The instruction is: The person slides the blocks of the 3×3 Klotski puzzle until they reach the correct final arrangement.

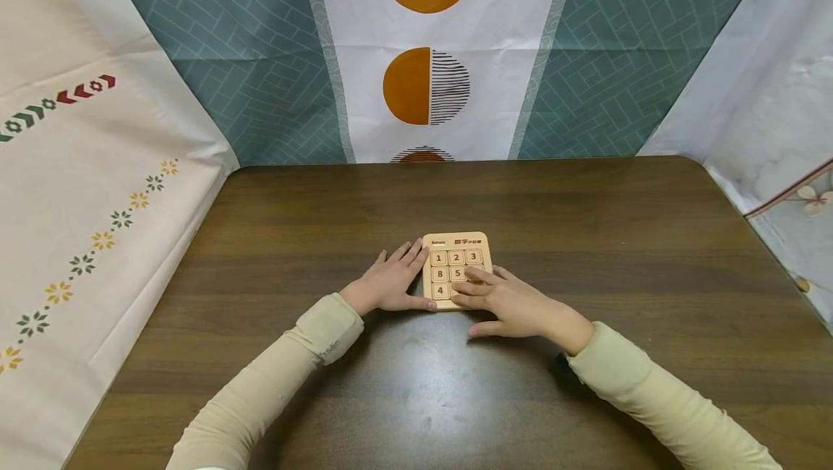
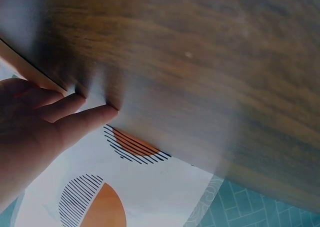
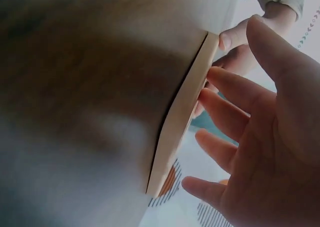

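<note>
A light wooden sliding number puzzle [image 1: 440, 274] lies flat on the table, with tiles 1, 2, 3, 8, 5 and 4 readable. My left hand [image 1: 392, 283] rests along its left side, fingers extended and the thumb at the near left corner. Over the lower right tiles spreads my right hand [image 1: 519, 305], its fingertips on the puzzle's face and its thumb off the near edge. Those fingers hide several tiles. In the right wrist view, the puzzle's side edge [image 3: 180, 119] shows beside the fairly straight fingers of the right hand [image 3: 272, 132]. The left wrist view shows the left hand's fingers [image 2: 82, 124] extended.
The dark wooden table [image 1: 312, 210] surrounds the puzzle on all sides. Behind its far edge hangs a green and white patterned cloth [image 1: 364, 94]. Pale cloths hang at the left [image 1: 130, 275] and right [image 1: 774, 94].
</note>
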Demonstrator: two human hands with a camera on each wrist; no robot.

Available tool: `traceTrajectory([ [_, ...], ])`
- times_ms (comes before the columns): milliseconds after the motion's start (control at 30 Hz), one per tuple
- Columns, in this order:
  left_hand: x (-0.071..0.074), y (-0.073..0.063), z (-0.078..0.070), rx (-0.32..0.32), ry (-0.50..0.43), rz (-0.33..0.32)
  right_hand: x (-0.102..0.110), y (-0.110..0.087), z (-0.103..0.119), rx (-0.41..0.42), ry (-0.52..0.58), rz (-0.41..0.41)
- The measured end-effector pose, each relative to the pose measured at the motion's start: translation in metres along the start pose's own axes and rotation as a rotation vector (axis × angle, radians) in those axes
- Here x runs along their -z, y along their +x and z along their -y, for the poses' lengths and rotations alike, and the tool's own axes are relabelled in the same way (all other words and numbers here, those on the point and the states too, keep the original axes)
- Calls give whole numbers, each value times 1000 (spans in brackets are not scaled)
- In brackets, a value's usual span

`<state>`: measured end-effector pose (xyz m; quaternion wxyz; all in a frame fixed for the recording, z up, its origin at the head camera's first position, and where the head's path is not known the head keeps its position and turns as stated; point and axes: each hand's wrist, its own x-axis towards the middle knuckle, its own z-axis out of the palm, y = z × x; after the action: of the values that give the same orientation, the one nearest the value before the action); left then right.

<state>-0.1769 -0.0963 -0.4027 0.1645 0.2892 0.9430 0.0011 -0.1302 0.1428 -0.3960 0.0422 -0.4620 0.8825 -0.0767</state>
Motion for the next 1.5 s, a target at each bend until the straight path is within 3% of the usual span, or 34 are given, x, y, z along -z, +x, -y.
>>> traceTrajectory([
  [100,0,0,0,-3,0,0,2,0,-1,-14,15,4],
  [267,0,0,0,0,6,5,5,-7,-12,-127,-7,-24],
  [400,0,-1,1,4,9,4,5,-12,-20,-194,1,-2],
  [800,-1,-2,3,-1,6,-7,9,-22,-9,-123,39,34],
  [1033,-2,0,3,5,5,-2,11,-3,-14,-111,-16,-17],
  [1233,-4,2,2,-7,-3,-1,8,10,-15,-124,19,62],
  [1500,0,0,1,-5,-4,6,10,-3,-27,-146,-2,50],
])
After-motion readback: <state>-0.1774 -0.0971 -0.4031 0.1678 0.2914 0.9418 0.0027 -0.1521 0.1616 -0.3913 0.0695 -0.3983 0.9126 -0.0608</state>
